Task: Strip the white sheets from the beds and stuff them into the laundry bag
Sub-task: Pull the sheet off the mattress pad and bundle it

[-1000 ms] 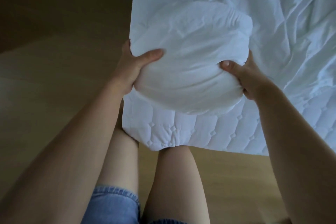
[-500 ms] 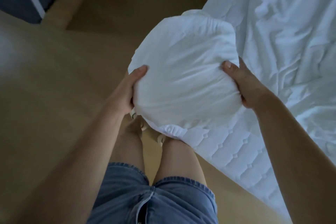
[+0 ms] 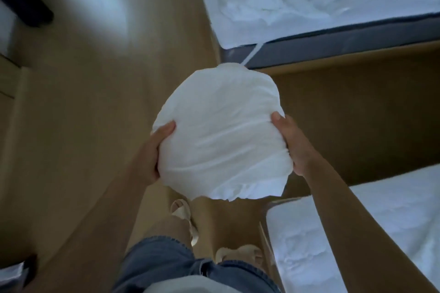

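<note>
Head view: left hand (image 3: 149, 156) and right hand (image 3: 297, 147) clamp the balled white sheet (image 3: 221, 135), now lifted off the mattress (image 3: 345, 233) corner (laundry bag unseen); bagging comes next.

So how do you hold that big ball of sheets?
Squeeze the sheet bundle at its two opposite sides, left hand from the left, right hand from the right: it is round, wide and soft, with no handle.

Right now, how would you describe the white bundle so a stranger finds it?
Find the floor between the far bed and near bed. Above it, left hand and right hand grip a white bundle. Only it is balled up, off the beds.
</note>
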`<action>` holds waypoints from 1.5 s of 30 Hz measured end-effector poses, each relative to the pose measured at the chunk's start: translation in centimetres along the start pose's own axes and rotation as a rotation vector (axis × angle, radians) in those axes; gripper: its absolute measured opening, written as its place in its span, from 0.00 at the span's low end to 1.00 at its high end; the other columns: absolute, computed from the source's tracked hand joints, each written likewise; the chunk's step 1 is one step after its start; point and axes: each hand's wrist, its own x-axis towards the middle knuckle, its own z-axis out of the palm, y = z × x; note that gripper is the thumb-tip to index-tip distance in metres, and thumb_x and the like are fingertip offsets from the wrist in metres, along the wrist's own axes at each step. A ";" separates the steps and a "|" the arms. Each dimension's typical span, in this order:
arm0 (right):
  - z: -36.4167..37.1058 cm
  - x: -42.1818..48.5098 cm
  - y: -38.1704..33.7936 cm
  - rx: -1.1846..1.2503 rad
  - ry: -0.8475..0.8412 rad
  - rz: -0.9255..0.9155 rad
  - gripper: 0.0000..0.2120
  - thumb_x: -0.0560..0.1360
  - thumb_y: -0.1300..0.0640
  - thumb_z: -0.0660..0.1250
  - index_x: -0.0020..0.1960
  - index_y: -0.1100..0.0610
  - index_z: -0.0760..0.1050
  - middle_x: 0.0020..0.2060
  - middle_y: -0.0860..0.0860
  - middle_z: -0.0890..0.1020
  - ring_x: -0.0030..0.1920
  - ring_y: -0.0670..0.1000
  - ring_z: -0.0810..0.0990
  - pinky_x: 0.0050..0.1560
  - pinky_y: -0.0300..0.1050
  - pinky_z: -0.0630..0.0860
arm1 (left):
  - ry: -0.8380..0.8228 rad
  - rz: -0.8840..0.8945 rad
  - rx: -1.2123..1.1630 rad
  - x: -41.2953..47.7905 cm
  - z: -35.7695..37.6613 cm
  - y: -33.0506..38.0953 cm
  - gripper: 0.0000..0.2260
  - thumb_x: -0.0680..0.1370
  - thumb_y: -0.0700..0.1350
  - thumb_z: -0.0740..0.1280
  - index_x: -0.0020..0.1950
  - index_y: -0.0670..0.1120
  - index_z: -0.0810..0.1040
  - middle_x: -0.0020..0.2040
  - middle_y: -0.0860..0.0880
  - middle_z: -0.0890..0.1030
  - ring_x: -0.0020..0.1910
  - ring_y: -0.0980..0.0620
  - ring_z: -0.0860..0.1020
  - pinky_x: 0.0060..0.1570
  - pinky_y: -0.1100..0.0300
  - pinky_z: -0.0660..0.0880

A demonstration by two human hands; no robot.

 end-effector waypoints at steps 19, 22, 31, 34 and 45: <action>30.3 27.5 -15.7 -0.077 -0.274 -0.042 0.54 0.51 0.25 0.72 0.70 0.50 0.66 0.60 0.53 0.80 0.57 0.55 0.81 0.58 0.59 0.76 | 0.191 0.137 -0.062 13.6 -27.0 25.3 0.21 0.66 0.59 0.72 0.55 0.50 0.80 0.48 0.50 0.85 0.45 0.51 0.84 0.38 0.57 0.80; 32.6 33.8 -19.9 -0.103 -0.279 -0.068 0.54 0.51 0.24 0.71 0.70 0.51 0.66 0.59 0.54 0.80 0.56 0.55 0.81 0.59 0.59 0.76 | 0.251 0.141 -0.063 19.1 -28.4 30.0 0.16 0.72 0.56 0.69 0.55 0.50 0.80 0.47 0.51 0.85 0.46 0.50 0.83 0.41 0.55 0.79; 42.8 51.4 -34.0 -0.186 -0.402 -0.022 0.47 0.57 0.27 0.70 0.70 0.49 0.65 0.60 0.54 0.79 0.56 0.57 0.81 0.56 0.62 0.77 | 0.381 0.177 -0.171 31.9 -35.1 44.4 0.17 0.71 0.56 0.64 0.56 0.51 0.79 0.48 0.51 0.85 0.49 0.50 0.81 0.45 0.54 0.74; 47.9 57.3 -38.0 -0.196 -0.437 -0.032 0.46 0.57 0.28 0.69 0.69 0.50 0.66 0.60 0.54 0.79 0.56 0.56 0.81 0.57 0.60 0.77 | 0.412 0.179 -0.212 36.1 -39.2 49.2 0.17 0.73 0.56 0.64 0.57 0.50 0.79 0.47 0.51 0.85 0.50 0.50 0.81 0.47 0.53 0.74; 61.7 76.0 -51.6 -0.178 -0.389 -0.050 0.45 0.59 0.29 0.68 0.70 0.50 0.66 0.60 0.53 0.80 0.57 0.54 0.81 0.54 0.55 0.79 | 0.281 0.157 -0.174 53.2 -52.8 70.7 0.27 0.65 0.57 0.70 0.63 0.50 0.77 0.48 0.49 0.85 0.45 0.50 0.84 0.38 0.56 0.80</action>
